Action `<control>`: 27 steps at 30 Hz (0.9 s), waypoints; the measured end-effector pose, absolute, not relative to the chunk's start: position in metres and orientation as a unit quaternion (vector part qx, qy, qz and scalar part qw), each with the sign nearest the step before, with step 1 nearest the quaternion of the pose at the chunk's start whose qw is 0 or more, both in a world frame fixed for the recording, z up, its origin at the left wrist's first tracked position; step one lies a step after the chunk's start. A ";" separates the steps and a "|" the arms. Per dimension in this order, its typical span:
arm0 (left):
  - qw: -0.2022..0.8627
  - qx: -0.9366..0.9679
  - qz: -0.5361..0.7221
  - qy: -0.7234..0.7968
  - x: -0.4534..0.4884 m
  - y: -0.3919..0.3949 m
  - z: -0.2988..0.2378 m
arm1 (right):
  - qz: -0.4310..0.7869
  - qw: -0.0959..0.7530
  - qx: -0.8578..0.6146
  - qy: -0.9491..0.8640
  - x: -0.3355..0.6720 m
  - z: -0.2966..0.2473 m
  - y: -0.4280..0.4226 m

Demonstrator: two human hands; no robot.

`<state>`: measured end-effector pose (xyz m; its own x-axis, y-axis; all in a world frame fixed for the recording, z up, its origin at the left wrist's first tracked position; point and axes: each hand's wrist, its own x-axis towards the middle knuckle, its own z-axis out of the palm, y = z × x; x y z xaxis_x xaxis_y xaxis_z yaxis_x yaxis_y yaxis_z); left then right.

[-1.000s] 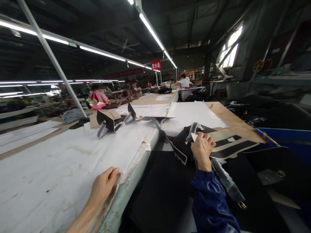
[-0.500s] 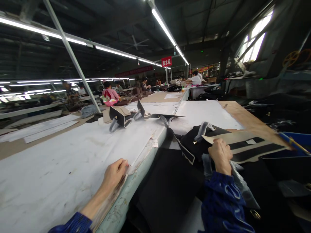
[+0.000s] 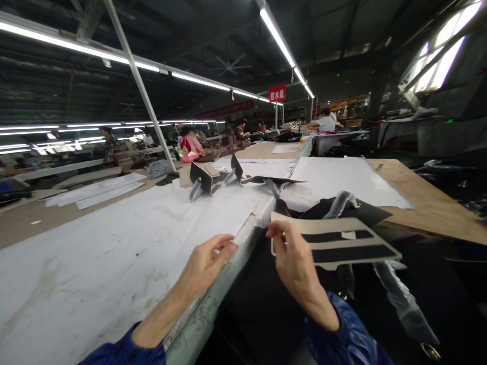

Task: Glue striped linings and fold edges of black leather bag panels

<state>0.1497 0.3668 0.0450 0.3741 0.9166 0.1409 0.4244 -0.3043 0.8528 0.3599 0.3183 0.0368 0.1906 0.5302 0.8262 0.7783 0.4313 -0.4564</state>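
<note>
My right hand grips the left edge of a bag panel, beige with two black strips and a small white label on its upper face. The panel is held nearly level above a dark heap of black bag pieces. A plastic-wrapped handle with a gold ring hangs below its right side. My left hand is over the table's edge, left of the panel and apart from it. Its thumb and fingers are slightly apart, with nothing visible between them.
A white-covered table spans the left. Black bag pieces with wrapped handles stand on it ahead. Another wrapped handle lies behind the panel. A wooden board is at right. A slanted metal pole rises at left; people work farther back.
My right hand has lifted the bag panel off the pile and brought it left, towards my left hand. My left hand has moved right and its fingers have loosened. The view has turned left.
</note>
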 end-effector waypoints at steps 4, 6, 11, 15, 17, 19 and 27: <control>0.462 0.708 0.319 0.428 0.156 0.370 0.026 | -0.084 0.527 -0.545 -0.647 0.354 0.032 0.333; 0.466 0.704 0.313 0.435 0.156 0.375 0.016 | -0.088 0.519 -0.591 -0.611 0.376 0.035 0.335; 0.485 0.695 0.306 0.433 0.155 0.382 0.004 | -0.130 0.492 -0.719 -0.474 0.445 0.047 0.316; 0.506 0.686 0.300 0.428 0.159 0.381 -0.003 | -0.072 0.368 -0.733 -0.567 0.453 0.048 0.304; 0.513 0.688 0.293 0.422 0.162 0.379 -0.007 | -0.026 0.316 -0.679 -0.662 0.442 0.046 0.306; 0.521 0.688 0.289 0.414 0.163 0.376 -0.010 | -0.022 0.312 -0.648 -0.694 0.430 0.045 0.312; 0.527 0.708 0.248 0.399 0.175 0.376 0.010 | -0.099 0.485 -0.676 -0.545 0.453 0.045 0.318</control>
